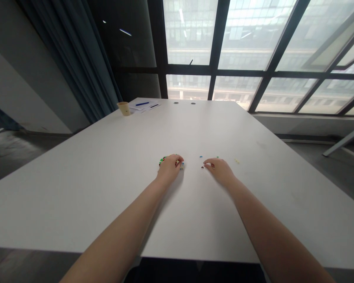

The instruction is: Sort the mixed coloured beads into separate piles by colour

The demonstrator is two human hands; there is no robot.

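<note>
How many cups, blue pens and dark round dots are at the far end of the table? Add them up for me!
paper cup: 1
blue pen: 1
round dark dots: 2
Total: 4
The tiny coloured pieces by the hands are too small to count.

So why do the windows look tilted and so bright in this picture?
In the head view, the windows glare white with daylight, and their frames lean because the picture looks stretched towards its edges. The table looks stretched too, and the left hand and arm cast a soft shadow on it.
</note>
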